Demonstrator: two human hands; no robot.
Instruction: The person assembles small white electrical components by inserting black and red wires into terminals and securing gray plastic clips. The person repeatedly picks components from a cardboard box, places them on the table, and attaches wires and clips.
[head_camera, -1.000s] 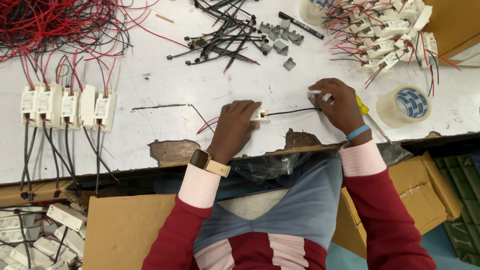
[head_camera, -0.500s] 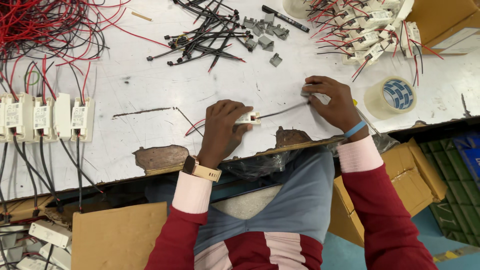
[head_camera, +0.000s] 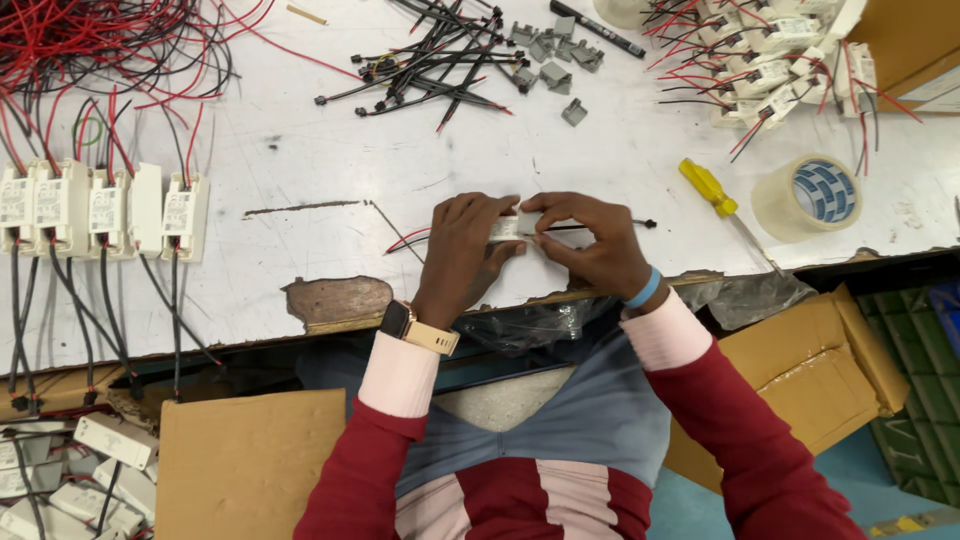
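While both hands close around it near the table's front edge, the small white box (head_camera: 507, 228) shows only a strip of its rectangular white casing between the fingers; a red wire (head_camera: 405, 240) trails from it toward nine o'clock and a thin black wire (head_camera: 600, 226) runs toward three o'clock. The left hand (head_camera: 462, 250) is curled shut on the box from nine o'clock, and the right hand (head_camera: 588, 240) pinches it from three o'clock. A yellow-handled screwdriver (head_camera: 708, 187) lies at two o'clock, just beside a roll of clear tape (head_camera: 808, 196). Black cable ties (head_camera: 430, 70) lie scattered at twelve o'clock on the white table (head_camera: 300, 150).
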